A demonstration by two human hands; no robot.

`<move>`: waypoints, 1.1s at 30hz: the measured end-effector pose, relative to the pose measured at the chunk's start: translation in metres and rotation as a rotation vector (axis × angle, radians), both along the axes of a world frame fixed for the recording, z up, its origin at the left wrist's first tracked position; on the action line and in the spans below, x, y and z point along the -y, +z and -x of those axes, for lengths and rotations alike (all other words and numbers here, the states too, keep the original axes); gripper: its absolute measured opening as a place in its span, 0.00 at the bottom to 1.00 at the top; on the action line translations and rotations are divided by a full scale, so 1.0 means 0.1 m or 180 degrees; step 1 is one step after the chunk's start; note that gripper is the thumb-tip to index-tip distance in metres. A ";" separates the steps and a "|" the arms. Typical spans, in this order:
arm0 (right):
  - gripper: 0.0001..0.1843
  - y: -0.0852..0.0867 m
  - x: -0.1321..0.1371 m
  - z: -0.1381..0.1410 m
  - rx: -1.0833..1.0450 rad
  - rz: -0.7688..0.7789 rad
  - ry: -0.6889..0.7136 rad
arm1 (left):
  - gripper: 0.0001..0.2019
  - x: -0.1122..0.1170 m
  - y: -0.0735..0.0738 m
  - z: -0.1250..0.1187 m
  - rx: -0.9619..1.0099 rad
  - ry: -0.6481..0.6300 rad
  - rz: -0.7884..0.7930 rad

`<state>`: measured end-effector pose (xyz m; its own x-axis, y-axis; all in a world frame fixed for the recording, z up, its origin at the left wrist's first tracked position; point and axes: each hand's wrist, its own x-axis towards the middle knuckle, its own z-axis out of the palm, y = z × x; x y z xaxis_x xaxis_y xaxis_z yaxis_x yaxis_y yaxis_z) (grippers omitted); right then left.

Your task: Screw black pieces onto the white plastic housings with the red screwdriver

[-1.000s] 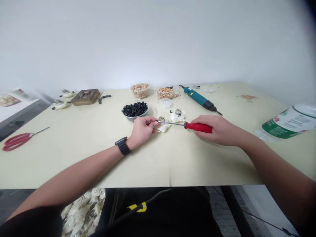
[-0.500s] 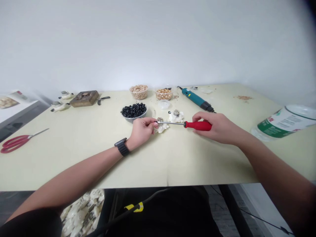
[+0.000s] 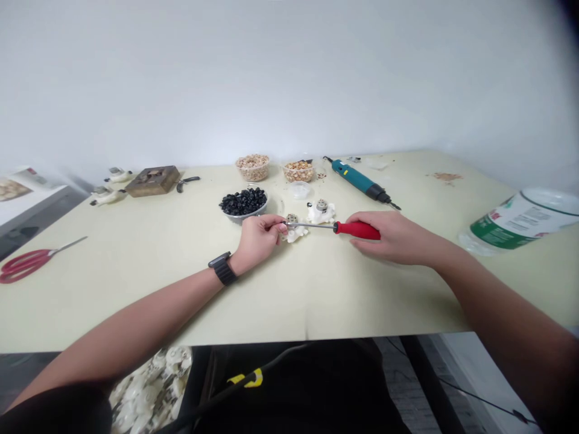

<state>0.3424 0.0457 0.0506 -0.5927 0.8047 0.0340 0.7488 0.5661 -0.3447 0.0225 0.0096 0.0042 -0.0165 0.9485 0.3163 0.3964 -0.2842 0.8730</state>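
Head view: red-handled screwdriver (image 3: 342,228), slim metal shaft (image 3: 316,225).

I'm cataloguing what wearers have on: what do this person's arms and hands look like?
The left hand and right hand are ungloved. On the left wrist is a dark watch with a black, ridged band; the right wrist is bare. A black sleeve leaves the left forearm bare.

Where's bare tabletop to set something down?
Front: between both forearms, from the nearer white part to the table edge. Left: between scissors and watch. Right: between teal power tool and labelled jug, short of the brown debris. Crowded: around the left hand, with screwdriver, farther white part and bowl of black pieces.
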 end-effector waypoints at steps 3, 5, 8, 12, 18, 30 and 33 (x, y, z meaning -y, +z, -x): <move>0.12 0.01 -0.02 -0.01 -0.0104 -0.0138 0.0205 | 0.10 0.00 -0.02 0.01 -0.0047 -0.0004 -0.0036; 0.13 -0.01 -0.02 0.00 -0.0097 -0.0213 0.0179 | 0.10 0.01 -0.03 0.01 -0.0084 -0.0006 -0.0061; 0.13 -0.03 -0.01 0.03 0.0147 -0.0265 -0.0057 | 0.10 0.01 -0.05 0.00 -0.0128 -0.0022 -0.0100; 0.16 -0.03 0.03 0.06 0.0163 -0.0522 -0.0152 | 0.10 -0.01 -0.04 0.01 -0.0014 -0.0020 0.0011; 0.13 0.01 0.03 0.02 -0.0303 -0.0221 0.0398 | 0.09 -0.02 -0.05 0.02 0.0046 -0.0012 0.0040; 0.14 -0.06 -0.04 0.02 -0.0307 -0.0435 0.0284 | 0.09 -0.02 -0.03 0.02 0.0135 0.0028 0.0158; 0.16 -0.07 -0.03 0.01 -0.0094 -0.0454 -0.0077 | 0.09 -0.02 -0.03 0.03 0.0101 0.0009 0.0142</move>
<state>0.3412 0.0488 0.0436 -0.5703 0.8045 0.1661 0.7535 0.5928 -0.2841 0.0200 0.0121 0.0011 -0.0285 0.9616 0.2730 0.3691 -0.2436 0.8969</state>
